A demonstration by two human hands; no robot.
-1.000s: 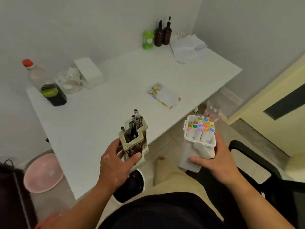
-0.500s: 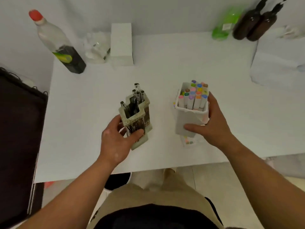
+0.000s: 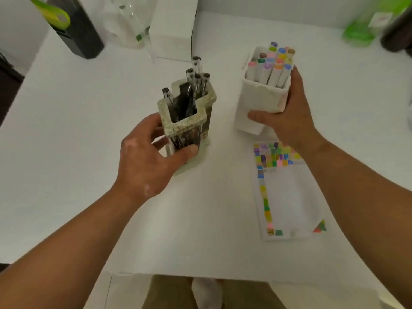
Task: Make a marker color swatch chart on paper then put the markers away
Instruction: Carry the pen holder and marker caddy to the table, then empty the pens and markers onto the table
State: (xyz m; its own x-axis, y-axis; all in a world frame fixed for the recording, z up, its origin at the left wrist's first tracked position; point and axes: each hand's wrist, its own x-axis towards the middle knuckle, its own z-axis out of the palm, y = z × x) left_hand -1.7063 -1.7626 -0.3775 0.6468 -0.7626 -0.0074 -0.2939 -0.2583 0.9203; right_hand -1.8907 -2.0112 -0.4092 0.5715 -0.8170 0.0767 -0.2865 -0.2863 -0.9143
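A white marker box (image 3: 256,108) is gripped by the right hand (image 3: 289,117). The thumb is laid across its near face and the fingers are curled round its far right side, up by the rim. The markers (image 3: 272,63) are stood upright inside it, with their coloured caps packed together above the rim, just beyond the fingertips. A cream patterned pen holder (image 3: 189,117) filled with black pens (image 3: 196,79) is held by the left hand (image 3: 149,161). The thumb is pressed low on its near face and the fingers are wrapped round its left side. The two containers are seen side by side and apart, over the white table (image 3: 66,141); whether either base touches the table cannot be told. The paper (image 3: 289,197), with colour swatches along its top and left edges, is laid flat just nearer than the marker box, partly under the right wrist. At the far edge a dark bottle (image 3: 78,30), a white box (image 3: 171,23) and a green bottle (image 3: 359,25) are seen.
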